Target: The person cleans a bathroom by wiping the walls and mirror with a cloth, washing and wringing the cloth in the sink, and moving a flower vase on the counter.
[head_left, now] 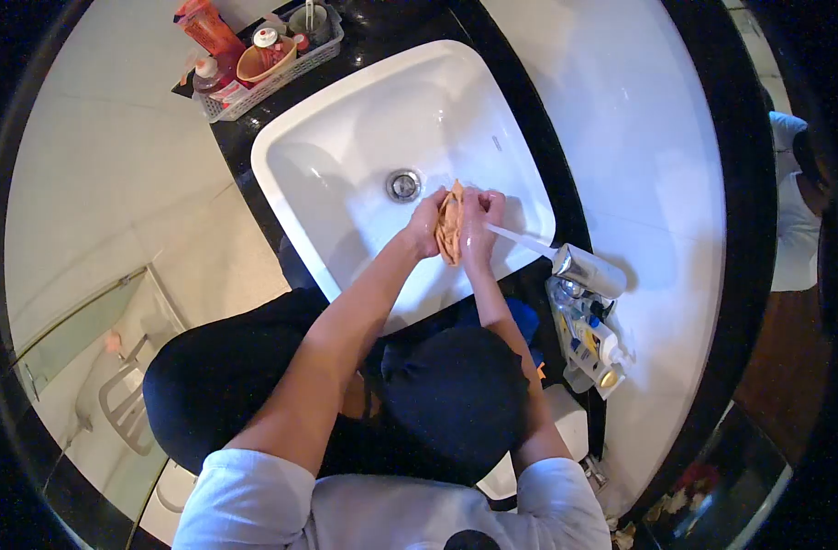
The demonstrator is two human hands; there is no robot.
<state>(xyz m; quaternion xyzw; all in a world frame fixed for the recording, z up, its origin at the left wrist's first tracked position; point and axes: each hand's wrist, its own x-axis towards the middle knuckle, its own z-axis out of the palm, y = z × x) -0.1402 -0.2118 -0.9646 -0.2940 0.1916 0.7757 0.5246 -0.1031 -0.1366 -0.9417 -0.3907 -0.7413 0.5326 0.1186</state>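
Over the white sink, both hands hold a crumpled orange cloth between them. My left hand grips its left side, fingers closed against it. On the other side my right hand is curled with bent fingers, pressing the cloth's right edge. A stream of water from the chrome faucet reaches my right hand, which looks wet. The metal drain lies just left of and beyond the cloth. Parts of the fingers are hidden behind the cloth.
A basket with bottles and cups stands on the black counter at upper left. More bottles sit beside the faucet at right. A mirror is on the far right, and a white chair-like rack at lower left.
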